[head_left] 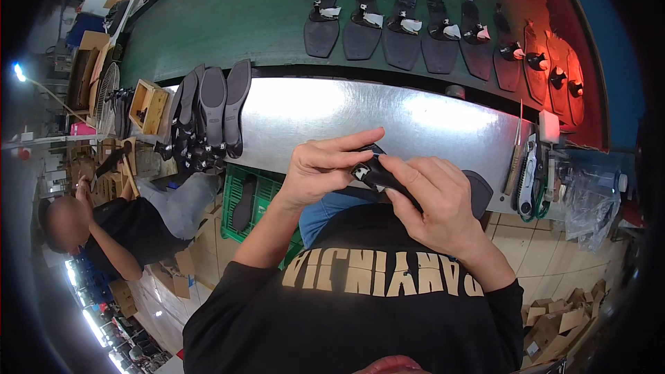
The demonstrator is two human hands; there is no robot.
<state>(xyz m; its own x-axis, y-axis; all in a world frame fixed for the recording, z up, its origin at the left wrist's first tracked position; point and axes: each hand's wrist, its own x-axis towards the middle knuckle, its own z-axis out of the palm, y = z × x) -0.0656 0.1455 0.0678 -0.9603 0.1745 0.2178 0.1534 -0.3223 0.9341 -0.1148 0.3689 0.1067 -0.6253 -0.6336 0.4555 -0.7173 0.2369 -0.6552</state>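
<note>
Both hands (374,180) (fingers pinching) around sandal (388,179)

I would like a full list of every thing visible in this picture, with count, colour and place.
shoe piece: one, black, held between both hands
shoe soles with straps: about nine, dark, in a row on the green belt
upright soles: a few, grey-black, at the left end of the metal table
wooden box: one, pale, left of the upright soles
green crate: one, under the table
fan: one, far left
brush: one, right end of the table
plastic bag: one, clear, right
cardboard scraps: many, brown, on the floor
co-worker: one, black shirt, left
left hand: gripping the shoe piece
right hand: gripping the shoe piece
</note>
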